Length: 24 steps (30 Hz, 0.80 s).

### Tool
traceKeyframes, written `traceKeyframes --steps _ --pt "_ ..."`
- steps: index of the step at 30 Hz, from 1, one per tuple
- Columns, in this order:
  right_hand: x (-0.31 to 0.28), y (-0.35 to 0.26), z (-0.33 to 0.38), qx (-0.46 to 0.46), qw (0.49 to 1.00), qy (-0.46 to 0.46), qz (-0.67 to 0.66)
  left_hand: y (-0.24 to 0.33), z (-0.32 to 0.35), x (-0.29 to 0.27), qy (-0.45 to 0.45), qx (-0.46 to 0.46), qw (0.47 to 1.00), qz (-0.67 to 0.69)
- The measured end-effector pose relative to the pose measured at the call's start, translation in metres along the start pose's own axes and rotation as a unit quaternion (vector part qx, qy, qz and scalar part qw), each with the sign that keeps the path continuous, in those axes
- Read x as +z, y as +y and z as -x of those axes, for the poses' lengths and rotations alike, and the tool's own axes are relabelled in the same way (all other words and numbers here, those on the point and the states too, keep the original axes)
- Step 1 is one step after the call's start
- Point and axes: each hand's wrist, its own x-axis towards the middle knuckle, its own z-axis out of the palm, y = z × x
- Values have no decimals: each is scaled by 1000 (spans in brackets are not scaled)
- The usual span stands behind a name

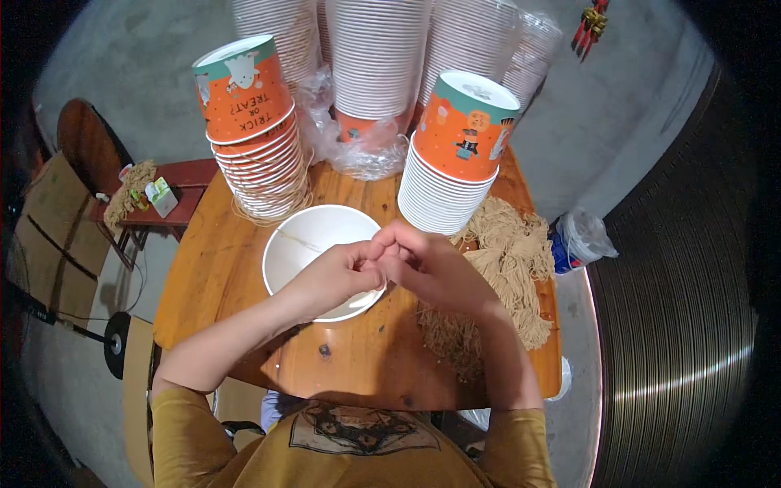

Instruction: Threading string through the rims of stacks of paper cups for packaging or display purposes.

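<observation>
My left hand [348,272] and my right hand [416,262] meet over the right rim of a white paper bucket [294,268], which stands mouth up on the table. Both are closed, fingertips pinched together around a thin tan string. Part of the string [299,241] crosses the inside of the bucket toward my left hand; what lies between the fingertips is mostly hidden. Beside and beneath my right forearm, a big heap of tan strings [508,260] spreads over the table's right side.
At the back left stands a stack of upturned orange buckets [252,138] with strings looped round it; another stack [455,150] stands back right. Tall plastic-wrapped stacks [378,61] rise behind the wooden table [220,293]. A red bench [183,183] is at left, a blue pail [565,248] at right.
</observation>
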Motion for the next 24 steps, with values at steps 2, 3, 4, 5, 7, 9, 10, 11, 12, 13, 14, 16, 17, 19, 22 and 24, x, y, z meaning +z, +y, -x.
traceKeyframes --steps 2,3,4,5,7,9,10,11,12,13,14,16,17,19,22,24 --pt "-1 0 -6 9 1000 6 11 1 0 0 1 6 998 -66" --pt "0 2 -9 2 999 29 41 3 1 1 -4 -1 998 -69" --pt "0 5 -11 -4 996 52 71 5 2 3 -9 -9 997 -71" --pt "1 11 -13 -5 996 52 71 5 3 4 -8 -9 997 -72" --pt "2 27 -15 -35 981 121 146 6 5 5 -24 -5 1000 0" --pt "5 35 -11 -23 981 135 136 10 8 6 -22 -27 999 13" --pt "6 39 -7 -9 980 150 127 11 8 6 -23 -48 998 25" --pt "7 42 -3 -9 981 149 126 10 8 5 -22 -48 998 26" --pt "6 46 2 -7 984 158 84 8 8 4 -26 -56 997 39" --pt "6 50 7 -4 985 167 41 7 7 3 -30 -65 996 52" --pt "6 56 11 -4 985 168 41 8 7 3 -31 -65 996 52" --pt "7 66 19 -76 984 161 21 14 7 3 -24 -57 997 41" --pt "9 67 23 -75 984 161 21 14 6 3 -25 -58 997 41" --pt "13 68 31 -101 971 168 136 13 6 3 -26 -56 997 40" --pt "22 53 31 -117 951 208 196 10 5 3 -24 -49 997 45" --pt "33 40 33 -53 954 229 187 8 4 0 -28 -61 996 59"
